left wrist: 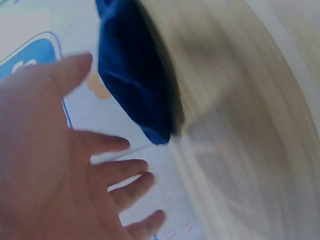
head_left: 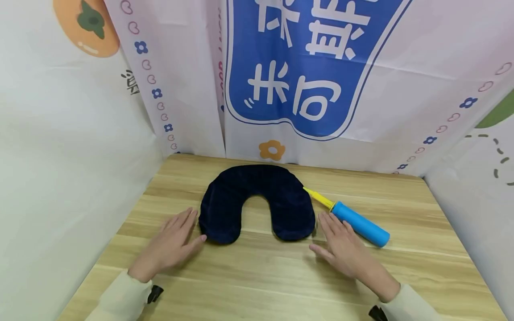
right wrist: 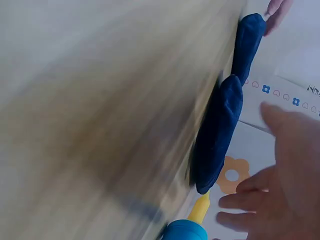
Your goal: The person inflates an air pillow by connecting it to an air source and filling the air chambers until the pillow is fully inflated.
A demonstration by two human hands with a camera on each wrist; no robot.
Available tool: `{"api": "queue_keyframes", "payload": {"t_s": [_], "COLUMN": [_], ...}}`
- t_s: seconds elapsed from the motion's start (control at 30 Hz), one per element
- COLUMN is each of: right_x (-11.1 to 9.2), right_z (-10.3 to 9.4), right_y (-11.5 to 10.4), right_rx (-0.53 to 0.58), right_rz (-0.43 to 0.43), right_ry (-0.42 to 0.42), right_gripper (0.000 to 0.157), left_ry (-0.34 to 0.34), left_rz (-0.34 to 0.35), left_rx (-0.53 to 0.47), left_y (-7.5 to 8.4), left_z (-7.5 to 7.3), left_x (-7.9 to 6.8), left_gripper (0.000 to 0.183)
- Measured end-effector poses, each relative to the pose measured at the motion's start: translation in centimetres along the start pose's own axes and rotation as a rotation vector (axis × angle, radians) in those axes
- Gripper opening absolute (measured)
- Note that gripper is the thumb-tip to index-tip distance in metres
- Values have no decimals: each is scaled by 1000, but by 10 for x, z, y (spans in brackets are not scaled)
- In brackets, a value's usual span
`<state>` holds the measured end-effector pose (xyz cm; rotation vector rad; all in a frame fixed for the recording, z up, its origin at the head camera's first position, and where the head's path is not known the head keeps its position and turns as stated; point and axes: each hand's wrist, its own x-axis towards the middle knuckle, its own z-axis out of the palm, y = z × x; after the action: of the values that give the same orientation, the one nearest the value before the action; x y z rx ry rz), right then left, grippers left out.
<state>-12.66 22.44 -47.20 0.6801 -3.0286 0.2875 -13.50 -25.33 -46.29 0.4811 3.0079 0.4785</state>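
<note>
A dark navy U-shaped neck pillow (head_left: 257,178) lies on the wooden table, its two ends pointing toward the person. My left hand (head_left: 172,245) is beside its left end, fingers straight, thumb tip right at the pillow's edge. On the other side my right hand (head_left: 341,247) has its fingers extended, close to the pillow's right end. Just past those fingers lies a blue hand pump (head_left: 363,225) with a yellow nozzle (head_left: 319,197), whose tip meets the pillow's right edge. In the right wrist view the pump (right wrist: 185,231) is partly cut off.
The light wooden table (head_left: 273,281) ends at a white printed cloth (head_left: 192,89) hanging behind it. A blue panel with white characters (head_left: 297,89) is printed on the cloth. White sheets (head_left: 60,178) line both sides of the table.
</note>
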Motion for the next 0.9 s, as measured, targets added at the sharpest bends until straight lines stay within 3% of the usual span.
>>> {"api": "queue_keyframes", "payload": {"t_s": [0.1,0.27,0.43,0.53,0.67,0.9], "right_x": [10,30,50,59,68,77], "right_z": [-5,-10,-9,-6,-3,1], "right_y": [0,1,3,5,6,8], "right_rx": [119,348,430,432,425,478], "right_rz": [54,207,323,351,379,428], "right_ry": [29,36,-31,-58,-100,-162], "right_gripper": [80,61,45,52,63,61], "left_ry": [-26,-135,-222,-229,-217,-147], "left_rz": [-63,-259,-434,-471,-454,-400], "left_rx": [-194,-564,-844,-900,-898,-921], "left_y": [1,-4,-12,-13,-9,-7], "left_z": [-2,-6,-2,1,6,15], "left_x": [14,37,47,51,55,54], "left_gripper": [78,67,60,53,32,31]}}
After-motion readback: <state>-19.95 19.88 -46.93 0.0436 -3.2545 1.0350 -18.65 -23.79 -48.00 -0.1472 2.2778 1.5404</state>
